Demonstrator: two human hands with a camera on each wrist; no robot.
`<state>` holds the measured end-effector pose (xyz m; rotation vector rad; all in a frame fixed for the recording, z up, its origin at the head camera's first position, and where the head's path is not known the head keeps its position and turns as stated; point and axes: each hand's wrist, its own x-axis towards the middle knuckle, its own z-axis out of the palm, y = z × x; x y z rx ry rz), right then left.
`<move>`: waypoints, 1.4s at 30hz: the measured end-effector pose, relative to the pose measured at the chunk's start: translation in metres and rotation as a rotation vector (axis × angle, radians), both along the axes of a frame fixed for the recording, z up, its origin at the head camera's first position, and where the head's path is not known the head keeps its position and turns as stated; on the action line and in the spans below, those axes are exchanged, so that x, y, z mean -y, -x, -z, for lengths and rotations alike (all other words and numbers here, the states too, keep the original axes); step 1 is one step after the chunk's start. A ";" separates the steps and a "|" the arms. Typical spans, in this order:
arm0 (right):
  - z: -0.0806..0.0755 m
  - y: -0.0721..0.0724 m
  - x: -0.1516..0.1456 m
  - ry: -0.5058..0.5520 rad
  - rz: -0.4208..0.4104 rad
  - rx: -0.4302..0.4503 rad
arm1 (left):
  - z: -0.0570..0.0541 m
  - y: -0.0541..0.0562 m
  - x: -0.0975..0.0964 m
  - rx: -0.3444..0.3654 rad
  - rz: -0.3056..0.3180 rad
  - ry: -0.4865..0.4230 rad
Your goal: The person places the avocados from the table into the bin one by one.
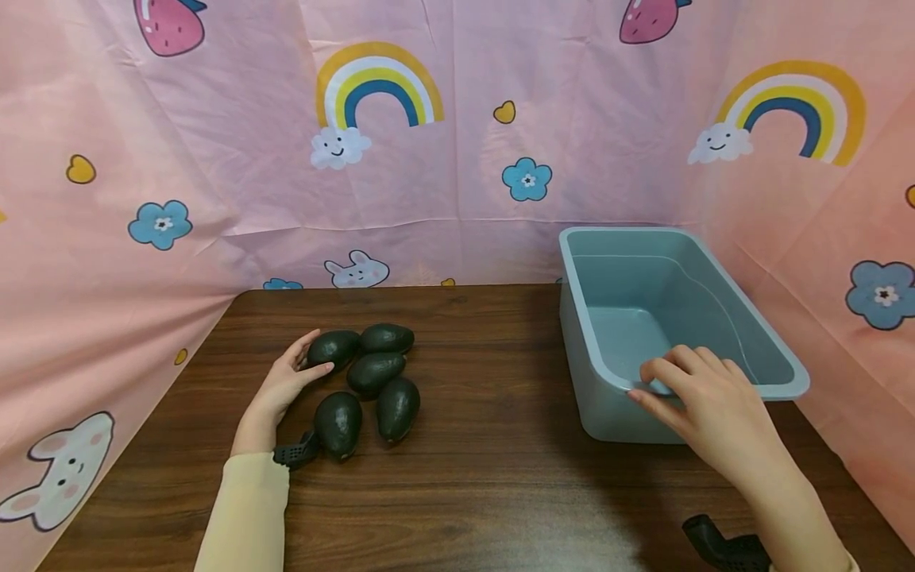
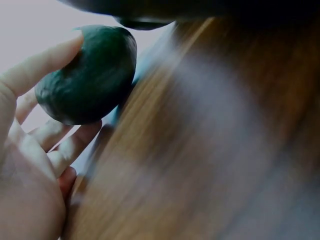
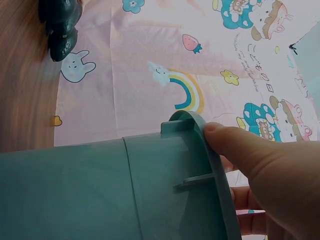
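Note:
Several dark green avocados lie in a group on the left half of the table. My left hand holds the back-left avocado between thumb and fingers; the left wrist view shows the thumb on one side of this avocado and fingers on the other. Beside it are a rear avocado, a middle one and two nearer ones. At the right stands a blue-grey plastic bin. My right hand grips its near rim, thumb outside and fingers over the inner side, as the right wrist view also shows.
The brown wooden table stretches between the avocados and the bin. A pink cartoon-print cloth hangs behind and along both sides. Black wrist-worn camera parts show at the left wrist and right wrist.

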<state>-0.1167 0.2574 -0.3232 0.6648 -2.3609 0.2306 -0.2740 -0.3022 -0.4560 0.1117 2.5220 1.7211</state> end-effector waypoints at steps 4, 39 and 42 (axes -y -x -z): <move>0.000 0.000 0.000 0.002 -0.002 -0.001 | 0.006 0.004 0.002 -0.010 -0.015 0.016; 0.002 0.000 0.000 0.001 -0.004 0.001 | -0.016 -0.011 -0.006 -0.012 -0.088 -0.043; 0.002 0.000 0.000 0.001 -0.004 0.000 | -0.026 -0.017 -0.011 -0.008 -0.090 -0.045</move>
